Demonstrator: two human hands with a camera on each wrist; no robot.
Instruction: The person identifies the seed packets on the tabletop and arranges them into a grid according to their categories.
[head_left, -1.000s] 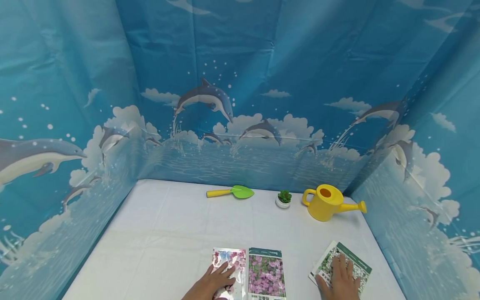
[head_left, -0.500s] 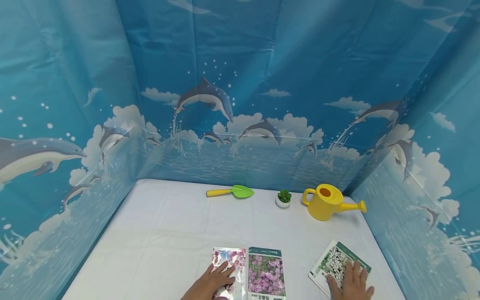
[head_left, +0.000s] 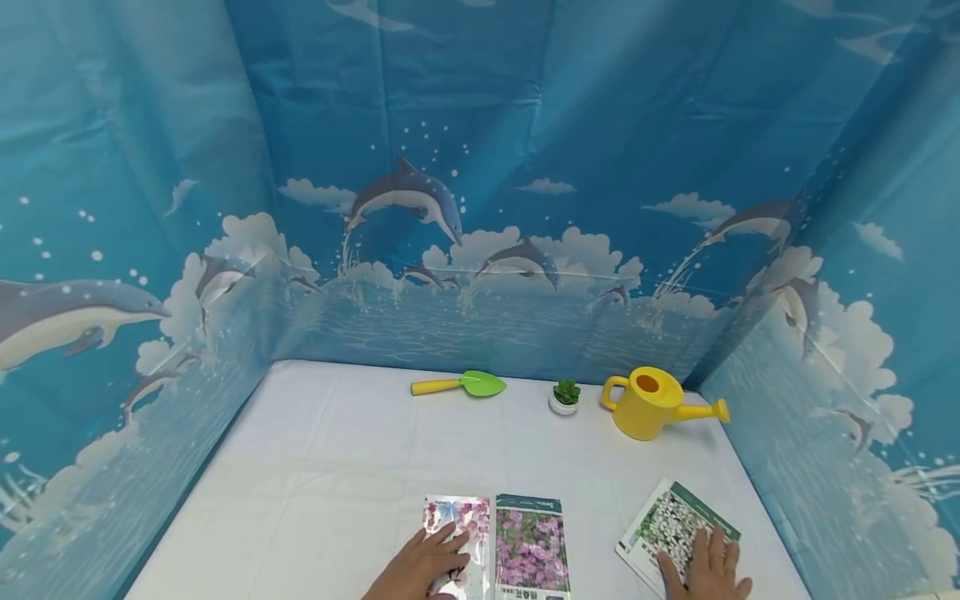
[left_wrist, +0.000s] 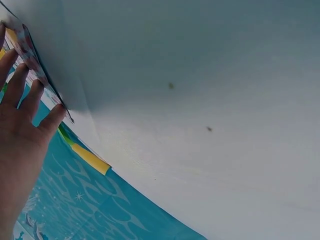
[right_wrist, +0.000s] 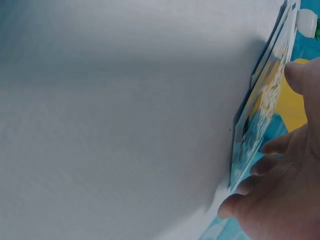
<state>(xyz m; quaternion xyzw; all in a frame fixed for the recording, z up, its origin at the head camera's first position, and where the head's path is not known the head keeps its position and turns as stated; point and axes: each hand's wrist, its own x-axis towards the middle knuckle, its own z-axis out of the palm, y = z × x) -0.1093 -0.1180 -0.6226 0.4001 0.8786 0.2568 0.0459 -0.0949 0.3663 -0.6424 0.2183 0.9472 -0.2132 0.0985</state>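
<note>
A seed packet with pink blossoms [head_left: 477,518] lies flat near the front of the table. My left hand [head_left: 426,560] rests on its left part, fingers spread and nearly straight; the left wrist view has the fingertips at the packet's edge [left_wrist: 36,62]. Just right of it lies a packet of purple-pink flowers [head_left: 532,546]. Further right, a packet of white flowers [head_left: 670,527] with a green top band sits at an angle. My right hand [head_left: 707,571] is over its lower right part, fingers extended. In the right wrist view, stacked edges show under the white-flower packet [right_wrist: 270,95].
Along the back of the white table [head_left: 337,450] are a green trowel with a yellow handle [head_left: 459,384], a small potted succulent [head_left: 565,397] and a yellow watering can [head_left: 648,404]. Blue dolphin-print curtains [head_left: 480,325] enclose the back and both sides.
My right hand has slid right and slightly down across the white-flower packet, uncovering more of its picture. The left hand and the packets stay in place. The head view shifts slightly.
</note>
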